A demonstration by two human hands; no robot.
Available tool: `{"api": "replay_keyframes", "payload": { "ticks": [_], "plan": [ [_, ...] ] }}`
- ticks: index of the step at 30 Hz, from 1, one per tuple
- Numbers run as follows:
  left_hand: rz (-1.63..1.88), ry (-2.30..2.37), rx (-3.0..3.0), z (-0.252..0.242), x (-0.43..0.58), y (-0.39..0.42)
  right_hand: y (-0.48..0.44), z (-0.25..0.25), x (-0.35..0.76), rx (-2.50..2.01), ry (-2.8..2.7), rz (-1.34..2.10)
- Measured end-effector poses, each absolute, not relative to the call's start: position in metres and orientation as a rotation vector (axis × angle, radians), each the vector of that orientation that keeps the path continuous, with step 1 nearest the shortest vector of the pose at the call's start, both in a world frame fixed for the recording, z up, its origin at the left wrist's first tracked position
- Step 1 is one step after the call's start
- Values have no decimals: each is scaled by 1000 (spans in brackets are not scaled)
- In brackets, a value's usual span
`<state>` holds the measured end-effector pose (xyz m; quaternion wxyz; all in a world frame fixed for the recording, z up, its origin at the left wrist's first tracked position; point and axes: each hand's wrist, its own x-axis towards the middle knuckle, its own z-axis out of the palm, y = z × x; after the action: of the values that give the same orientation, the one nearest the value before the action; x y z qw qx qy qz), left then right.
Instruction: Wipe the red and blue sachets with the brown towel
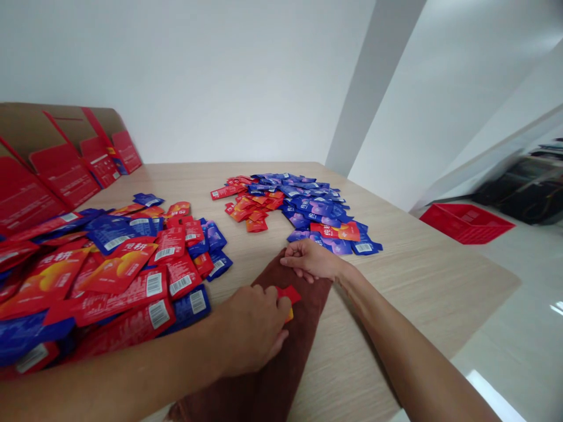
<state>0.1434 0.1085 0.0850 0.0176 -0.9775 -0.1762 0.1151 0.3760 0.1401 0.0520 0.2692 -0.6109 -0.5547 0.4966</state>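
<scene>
My left hand (253, 328) is closed on a small red and yellow packet (290, 295), held low over a brown cloth (292, 346). Most of that packet is hidden by my fingers. At the cloth's far end, my right hand (310, 259) has its fingers curled in, and nothing shows between them. Just beyond it lies an orange-red packet (336, 230) on top of a pile of blue packets (314, 205). A smaller heap of red packets (255, 205) adjoins that pile on the left.
A large mixed heap of red and blue packets (127, 264) covers the table's left side. Behind it stand open red cardboard boxes (65, 170). The wooden table (396, 281) ends at the right, with a red plastic basket (468, 223) beyond its edge. A white wall backs the table.
</scene>
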Motion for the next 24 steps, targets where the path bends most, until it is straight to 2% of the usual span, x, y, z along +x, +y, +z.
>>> {"api": "replay_keyframes", "payload": {
  "ticks": [7, 15, 21, 24],
  "plan": [
    [146, -332, -2868, 55, 146, 117, 140, 52, 374, -1668, -1494, 1322],
    [-19, 196, -2939, 45, 138, 53, 138, 52, 374, -1673, -1529, 1298],
    [132, -253, -2882, 61, 144, 93, 139, 48, 374, -1672, -1543, 1276],
    [226, -124, -3048, 81, 139, 92, 138, 47, 375, -1674, -1549, 1273]
  ]
}}
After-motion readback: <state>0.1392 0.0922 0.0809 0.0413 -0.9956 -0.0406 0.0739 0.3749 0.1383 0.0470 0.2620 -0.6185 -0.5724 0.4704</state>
